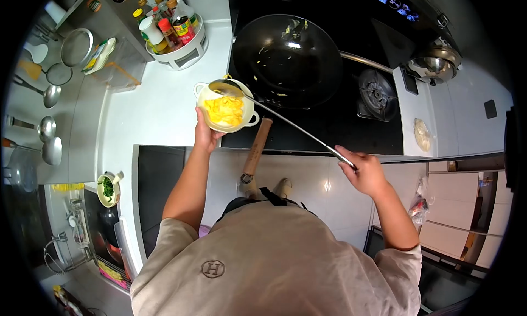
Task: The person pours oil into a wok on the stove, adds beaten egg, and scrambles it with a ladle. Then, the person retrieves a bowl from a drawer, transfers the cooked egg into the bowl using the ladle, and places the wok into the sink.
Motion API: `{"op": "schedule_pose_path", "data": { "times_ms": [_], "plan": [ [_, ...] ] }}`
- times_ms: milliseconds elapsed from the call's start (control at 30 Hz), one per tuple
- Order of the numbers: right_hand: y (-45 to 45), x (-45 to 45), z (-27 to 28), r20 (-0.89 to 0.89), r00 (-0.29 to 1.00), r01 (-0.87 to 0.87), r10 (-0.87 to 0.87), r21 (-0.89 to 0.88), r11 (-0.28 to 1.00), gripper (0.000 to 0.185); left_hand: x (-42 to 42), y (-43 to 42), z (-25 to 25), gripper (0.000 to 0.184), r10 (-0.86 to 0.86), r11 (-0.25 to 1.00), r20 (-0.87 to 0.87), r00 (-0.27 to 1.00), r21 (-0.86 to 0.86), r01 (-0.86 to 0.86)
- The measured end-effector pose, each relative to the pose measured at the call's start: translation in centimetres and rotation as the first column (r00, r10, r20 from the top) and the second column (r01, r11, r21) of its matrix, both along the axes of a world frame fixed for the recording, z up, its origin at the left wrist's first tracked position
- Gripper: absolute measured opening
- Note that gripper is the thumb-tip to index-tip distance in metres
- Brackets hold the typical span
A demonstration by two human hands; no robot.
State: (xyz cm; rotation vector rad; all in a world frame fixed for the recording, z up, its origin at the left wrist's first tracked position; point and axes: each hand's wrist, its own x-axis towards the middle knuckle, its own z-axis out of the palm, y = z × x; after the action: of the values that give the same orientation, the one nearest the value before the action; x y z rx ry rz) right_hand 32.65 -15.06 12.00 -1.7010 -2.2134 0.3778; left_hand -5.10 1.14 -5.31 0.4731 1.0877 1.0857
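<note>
My left hand (206,130) grips a cream two-handled bowl (248,118) from below, near the front of the counter. Yellow scrambled egg (224,112) lies in the bowl. In my right hand (364,171) is the grip of a long metal ladle (296,127), whose head rests at or just over the bowl's far rim; contact is hard to tell. Behind the bowl a large black wok (285,63) sits on the stove, with small yellow scraps stuck inside it. The wok's wooden handle (258,149) points toward me, past the stove's front edge.
A round white rack (189,51) of sauce bottles stands at the back left. To the left is a small bowl of chopped greens (107,189). Ladles (51,96) and strainers hang along the left wall. A bare gas burner (377,94) lies right of the wok.
</note>
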Motion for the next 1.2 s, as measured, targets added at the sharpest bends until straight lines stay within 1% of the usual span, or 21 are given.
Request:
{"op": "schedule_pose_path", "data": {
  "times_ms": [67,100,200,233,333,367,400,467,500,567,667,733,800,833,933,1033,1133,1200],
  "plan": [
    [0.5,-0.5,-0.8,-0.078,0.997,-0.024,0.021,-0.036,0.999,0.040,-1.6,-0.1,-1.7,0.079,-0.015,0.999,0.020,1.000,0.042,0.014],
    [0.9,-1.1,-0.4,-0.104,0.994,-0.033,0.025,-0.075,0.997,0.040,-2.3,-0.3,-1.9,0.079,0.008,0.999,0.023,1.000,0.036,-0.009],
    [2.8,-3.1,-1.3,-0.271,0.962,-0.010,0.005,-0.019,1.000,0.038,-4.4,-1.2,-2.3,0.079,0.063,0.998,0.015,0.998,0.014,-0.063],
    [3.7,-4.4,-0.3,-0.299,0.951,0.048,-0.084,-0.125,0.991,0.037,-5.1,-1.8,-2.1,0.078,0.080,0.997,0.003,0.997,0.004,-0.080],
    [6.7,-7.4,-0.1,-0.280,0.943,0.123,-0.180,-0.210,0.970,0.036,-6.7,-2.5,-2.5,0.079,0.158,0.986,-0.053,0.986,-0.046,-0.160],
    [7.6,-8.0,-0.8,-0.301,0.939,0.113,-0.165,-0.185,0.976,0.037,-7.2,-2.6,-2.7,0.079,0.172,0.984,-0.058,0.983,-0.046,-0.175],
    [8.1,-8.5,-0.9,-0.321,0.930,0.105,-0.180,-0.239,0.965,0.037,-7.7,-2.9,-3.0,0.079,0.189,0.980,-0.063,0.980,-0.047,-0.192],
    [9.2,-9.6,-1.0,-0.354,0.912,0.076,-0.206,-0.348,0.934,0.036,-8.5,-2.7,-3.7,0.078,0.184,0.983,-0.018,0.983,-0.011,-0.184],
    [9.5,-9.9,-0.9,-0.340,0.922,0.049,-0.184,-0.368,0.929,0.036,-8.8,-2.6,-3.9,0.077,0.185,0.983,0.004,0.983,0.006,-0.186],
    [9.3,-10.1,-0.4,-0.309,0.940,0.004,-0.142,-0.408,0.913,0.036,-8.9,-2.1,-3.8,0.076,0.242,0.970,0.007,0.970,-0.017,-0.242],
    [8.4,-10.7,-0.5,-0.277,0.955,-0.013,-0.104,-0.392,0.920,0.035,-9.5,-0.7,-4.4,0.073,0.290,0.956,-0.033,0.957,-0.045,-0.291],
    [7.8,-10.8,-1.2,-0.281,0.950,0.011,-0.138,-0.409,0.912,0.036,-9.7,0.3,-4.9,0.072,0.293,0.953,-0.092,0.952,-0.050,-0.298],
    [7.6,-11.1,-1.8,-0.309,0.936,0.032,-0.170,-0.405,0.914,0.036,-9.9,1.5,-5.3,0.071,0.280,0.950,-0.131,0.951,-0.104,-0.294],
    [7.6,-11.4,-1.6,-0.293,0.937,0.050,-0.189,-0.424,0.904,0.037,-10.0,1.9,-5.4,0.070,0.272,0.948,-0.152,0.950,-0.129,-0.292],
    [7.7,-12.0,-1.1,-0.259,0.942,0.079,-0.213,-0.447,0.891,0.037,-9.8,2.8,-5.9,0.068,0.284,0.947,-0.181,0.942,-0.105,-0.305],
    [7.4,-12.0,-2.3,-0.267,0.960,0.006,-0.082,-0.273,0.962,0.038,-9.7,3.6,-6.4,0.067,0.261,0.948,-0.242,0.935,-0.121,-0.295],
    [7.0,-12.6,-3.2,-0.035,0.997,-0.069,0.067,-0.057,0.996,0.040,-9.2,5.1,-7.0,0.065,0.402,0.881,-0.231,0.886,-0.164,-0.443],
    [7.0,-13.1,-3.4,0.000,0.996,-0.093,0.093,-0.044,0.995,0.041,-9.6,6.2,-7.6,0.063,0.443,0.859,-0.220,0.869,-0.174,-0.482]
  ]
}}
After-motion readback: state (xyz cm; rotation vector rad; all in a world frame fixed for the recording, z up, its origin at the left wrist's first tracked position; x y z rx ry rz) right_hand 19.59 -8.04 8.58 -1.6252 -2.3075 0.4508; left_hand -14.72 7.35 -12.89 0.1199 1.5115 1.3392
